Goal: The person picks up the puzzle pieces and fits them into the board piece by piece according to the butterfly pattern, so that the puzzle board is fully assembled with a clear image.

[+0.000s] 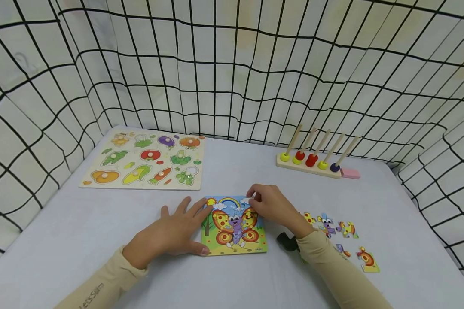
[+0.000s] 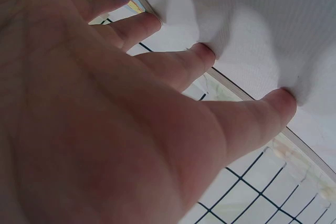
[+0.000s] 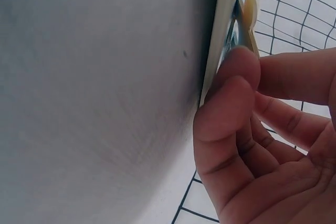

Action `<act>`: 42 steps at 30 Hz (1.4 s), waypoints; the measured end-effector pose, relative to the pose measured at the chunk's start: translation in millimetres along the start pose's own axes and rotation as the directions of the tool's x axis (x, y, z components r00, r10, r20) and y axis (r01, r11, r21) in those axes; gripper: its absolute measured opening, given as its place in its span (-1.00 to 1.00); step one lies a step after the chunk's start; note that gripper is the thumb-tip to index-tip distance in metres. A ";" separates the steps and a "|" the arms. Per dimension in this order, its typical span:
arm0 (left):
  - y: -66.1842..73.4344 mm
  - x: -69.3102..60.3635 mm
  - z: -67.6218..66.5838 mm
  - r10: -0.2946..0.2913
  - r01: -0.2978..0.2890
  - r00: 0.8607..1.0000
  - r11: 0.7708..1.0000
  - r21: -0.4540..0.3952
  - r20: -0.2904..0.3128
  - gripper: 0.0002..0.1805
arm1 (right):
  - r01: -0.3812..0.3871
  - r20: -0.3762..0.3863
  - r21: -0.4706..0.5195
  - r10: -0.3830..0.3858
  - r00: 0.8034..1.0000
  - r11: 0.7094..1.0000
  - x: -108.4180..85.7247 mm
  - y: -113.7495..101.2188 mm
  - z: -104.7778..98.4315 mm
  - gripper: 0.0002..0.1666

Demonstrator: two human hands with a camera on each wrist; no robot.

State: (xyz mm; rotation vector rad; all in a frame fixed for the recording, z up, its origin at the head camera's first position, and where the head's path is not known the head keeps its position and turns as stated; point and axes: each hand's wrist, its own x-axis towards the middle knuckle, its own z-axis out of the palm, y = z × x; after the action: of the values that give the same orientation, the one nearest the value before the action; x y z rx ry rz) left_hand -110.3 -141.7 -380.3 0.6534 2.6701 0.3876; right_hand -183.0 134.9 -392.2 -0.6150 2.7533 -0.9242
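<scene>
A square butterfly picture puzzle (image 1: pixel 236 248) lies flat in front of the person. The left hand (image 1: pixel 166 235), fingers spread, rests its thumb on the puzzle's lower left corner and a fingertip near the upper left; the left wrist view shows this hand (image 2: pixel 115 103) with other fingertips on the cloth. At the upper right corner, the right hand (image 1: pixel 274 206) pinches a puzzle piece (image 1: pixel 250 218). In the right wrist view the piece (image 3: pixel 251 14) stands tilted at the board's edge (image 3: pixel 214 51), thumb and finger of the right hand (image 3: pixel 273 145) together beside it.
Loose puzzle pieces (image 1: pixel 368 260) lie right of the puzzle, some partly behind the right forearm, near a black object (image 1: pixel 287 241). Farther back are a vegetable board (image 1: pixel 139 166), a bead stand (image 1: pixel 309 167) and a pink block (image 1: pixel 350 173). Black netting (image 1: pixel 214 62) surrounds the table's back and sides.
</scene>
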 end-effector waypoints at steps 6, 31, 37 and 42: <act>-0.9 -0.8 0.4 0.000 0.000 1.000 1.000 -0.002 -0.002 0.18 | 0.009 0.000 -0.016 -0.009 1.000 1.000 1.3 -0.7 0.7 -0.86; -0.4 -0.1 -0.2 0.000 0.000 1.000 1.000 0.011 0.000 0.17 | -0.012 0.067 -0.093 0.018 0.998 0.996 5.8 -3.3 1.9 -0.80; 0.0 0.2 -1.1 -0.006 0.006 1.000 1.000 0.009 0.001 0.17 | -0.010 0.078 -0.107 0.018 0.997 0.994 7.0 -3.6 3.1 -0.78; 0.9 -0.2 -1.6 0.004 -0.004 1.000 1.000 0.009 -0.006 0.17 | -0.012 0.088 -0.096 0.021 0.996 0.995 5.3 -3.5 2.6 -0.74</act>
State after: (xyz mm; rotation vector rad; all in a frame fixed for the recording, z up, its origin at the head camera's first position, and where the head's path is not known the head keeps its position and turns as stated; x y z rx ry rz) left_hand -110.5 -141.3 -378.6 0.6615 2.6780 0.3795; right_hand -185.9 128.7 -392.3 -0.6319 2.7313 -0.7470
